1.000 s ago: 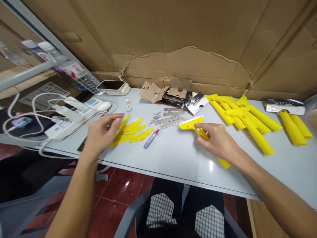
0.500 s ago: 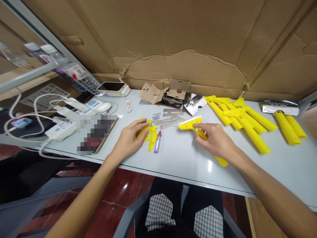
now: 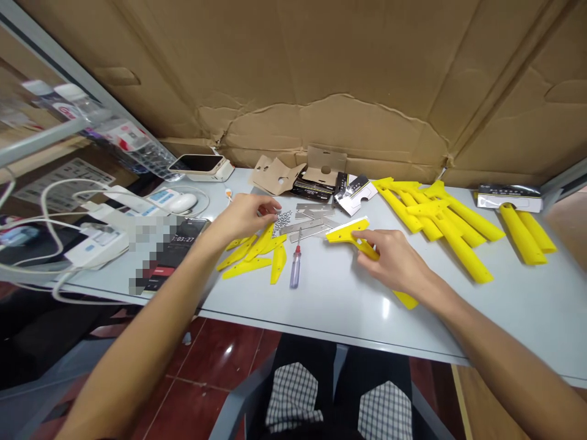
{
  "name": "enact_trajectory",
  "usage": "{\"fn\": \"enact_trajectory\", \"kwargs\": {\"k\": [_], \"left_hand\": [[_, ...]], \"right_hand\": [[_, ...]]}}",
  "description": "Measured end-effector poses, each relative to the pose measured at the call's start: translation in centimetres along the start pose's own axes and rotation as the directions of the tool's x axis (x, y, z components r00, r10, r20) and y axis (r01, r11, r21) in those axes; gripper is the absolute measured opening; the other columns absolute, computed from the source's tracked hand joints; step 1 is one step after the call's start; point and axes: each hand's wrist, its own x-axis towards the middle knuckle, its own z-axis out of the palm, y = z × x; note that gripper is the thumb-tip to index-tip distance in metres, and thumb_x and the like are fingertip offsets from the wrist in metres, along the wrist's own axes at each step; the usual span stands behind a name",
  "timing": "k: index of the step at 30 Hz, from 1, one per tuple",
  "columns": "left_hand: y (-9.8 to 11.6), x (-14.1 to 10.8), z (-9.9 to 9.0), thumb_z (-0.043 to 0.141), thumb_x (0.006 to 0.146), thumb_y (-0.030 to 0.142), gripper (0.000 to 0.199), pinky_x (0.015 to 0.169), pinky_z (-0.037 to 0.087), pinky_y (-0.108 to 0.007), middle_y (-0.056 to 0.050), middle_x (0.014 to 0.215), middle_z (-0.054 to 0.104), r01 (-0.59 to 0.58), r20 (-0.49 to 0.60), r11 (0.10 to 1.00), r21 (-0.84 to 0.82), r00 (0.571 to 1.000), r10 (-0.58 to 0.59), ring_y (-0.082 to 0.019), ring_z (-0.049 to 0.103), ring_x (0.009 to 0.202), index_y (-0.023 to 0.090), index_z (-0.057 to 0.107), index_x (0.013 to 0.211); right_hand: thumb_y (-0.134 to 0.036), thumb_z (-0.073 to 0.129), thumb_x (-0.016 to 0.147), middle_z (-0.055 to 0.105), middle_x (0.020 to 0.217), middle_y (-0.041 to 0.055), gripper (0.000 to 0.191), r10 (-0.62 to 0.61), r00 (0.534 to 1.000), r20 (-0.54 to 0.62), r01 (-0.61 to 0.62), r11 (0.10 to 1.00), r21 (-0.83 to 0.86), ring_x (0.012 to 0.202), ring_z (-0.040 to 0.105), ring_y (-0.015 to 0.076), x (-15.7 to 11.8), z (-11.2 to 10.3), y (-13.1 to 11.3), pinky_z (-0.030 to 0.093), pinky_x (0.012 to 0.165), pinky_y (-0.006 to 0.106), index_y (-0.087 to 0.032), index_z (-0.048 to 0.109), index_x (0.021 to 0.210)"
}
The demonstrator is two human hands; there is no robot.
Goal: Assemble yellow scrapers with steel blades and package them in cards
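Screws (image 3: 282, 223) in a loose heap, right beside the left hand (image 3: 247, 215): could scatter among the flat metal blades (image 3: 300, 231) at 3 o'clock from a clumsy brush of the fingers. Could lose a single screw from too light a pinch. Cannot tell about anything between those bent fingertips, or about their being together or apart. Could knock the screwdriver (image 3: 295, 270), at 5 o'clock from the heap, into a roll with a careless sweep.

Yellow plastic scraper (image 3: 347, 233) beyond the blades, also at 3 o'clock from the heap, clamped by its handle in the right hand (image 3: 389, 256). Looks bright and smooth, with a broad tilted head, a pale strip along the far edge and dark spots on the face, too small to identify. Resembles in outline the loose yellow plates (image 3: 248, 267) at 8 o'clock.
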Motion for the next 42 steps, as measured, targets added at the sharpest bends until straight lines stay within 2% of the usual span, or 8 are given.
{"fn": "enact_trajectory", "kwargs": {"k": [8,17,22,25,29,33,37,42], "left_hand": [[0.5,1.0,-0.8,0.064,0.083,0.039,0.034,0.092,0.055,-0.037,-0.009,0.104,0.084,0.021,0.116,0.994,0.103,0.993,-0.033,-0.028,0.076,0.097,0.020,0.082,0.105],[0.3,1.6,-1.0,0.063,0.087,0.028,0.018,0.080,0.051,-0.030,-0.001,0.089,0.082,-0.089,0.165,0.978,0.186,0.985,0.059,-0.017,0.070,0.083,0.020,0.076,0.095],[-0.2,1.6,-1.0,0.069,0.084,0.030,0.011,0.074,0.050,-0.030,0.003,0.077,0.076,-0.164,0.050,0.963,0.216,0.986,0.156,-0.015,0.067,0.072,0.023,0.074,0.091],[2.0,0.7,-1.3,0.073,0.082,0.032,0.012,0.075,0.053,-0.032,0.002,0.077,0.076,-0.201,-0.063,0.979,0.045,0.977,0.203,-0.016,0.071,0.073,0.022,0.072,0.089],[7.5,-0.4,-0.5,0.078,0.081,0.033,0.013,0.072,0.057,-0.030,0.001,0.081,0.078,-0.343,0.005,0.893,-0.292,0.933,0.360,-0.016,0.072,0.073,0.022,0.071,0.085],[11.2,-0.3,2.1,0.073,0.084,0.023,0.003,0.072,0.055,-0.027,0.001,0.081,0.077,-0.503,-0.017,0.807,-0.309,0.851,0.524,-0.015,0.071,0.074,0.021,0.072,0.085],[11.3,-0.2,4.1,0.069,0.087,0.018,0.004,0.071,0.050,-0.027,0.002,0.079,0.077,-0.600,-0.044,0.763,-0.242,0.792,0.609,-0.014,0.070,0.072,0.020,0.072,0.087],[10.3,-0.4,4.2,0.069,0.092,0.018,0.007,0.072,0.051,-0.027,0.002,0.084,0.080,-0.596,0.026,0.753,-0.279,0.779,0.627,-0.014,0.072,0.074,0.022,0.076,0.092]], "right_hand": [[-0.019,0.062,0.091,0.079,0.093,0.0095,0.043,-0.040,0.999,0.001,0.040,0.999,0.017,0.075,0.066,0.0204,0.0,0.0,0.4,0.048,0.073,0.033,-0.015,0.080,0.130],[-0.020,0.062,0.091,0.080,0.100,0.0110,0.045,-0.025,1.000,0.006,0.025,0.999,0.032,0.081,0.069,0.0212,0.1,0.0,0.3,0.049,0.077,0.034,-0.014,0.079,0.132],[-0.020,0.062,0.091,0.078,0.094,0.0088,0.044,-0.038,0.999,0.005,0.038,0.999,0.028,0.076,0.066,0.0194,0.0,0.1,0.3,0.049,0.075,0.033,-0.015,0.080,0.131],[-0.019,0.062,0.090,0.077,0.093,0.0085,0.045,-0.049,0.999,-0.004,0.049,0.999,0.017,0.078,0.067,0.0205,-0.1,0.2,0.3,0.049,0.076,0.034,-0.015,0.080,0.131],[-0.018,0.062,0.090,0.077,0.093,0.0089,0.045,-0.068,0.997,-0.022,0.068,0.997,0.020,0.078,0.068,0.0207,-0.1,0.4,0.4,0.049,0.076,0.034,-0.015,0.080,0.131],[-0.018,0.063,0.090,0.076,0.091,0.0089,0.046,-0.075,0.995,-0.065,0.076,0.997,0.024,0.075,0.066,0.0196,0.0,0.5,0.4,0.049,0.075,0.034,-0.014,0.080,0.132],[-0.018,0.063,0.090,0.076,0.091,0.0085,0.045,-0.073,0.994,-0.077,0.074,0.997,0.012,0.074,0.066,0.0194,0.0,0.6,0.5,0.047,0.073,0.033,-0.014,0.080,0.132],[-0.019,0.064,0.091,0.072,0.086,0.0057,0.045,-0.078,0.995,-0.068,0.080,0.997,0.016,0.071,0.063,0.0182,-0.1,0.7,0.5,0.047,0.072,0.032,-0.017,0.080,0.133]]}}
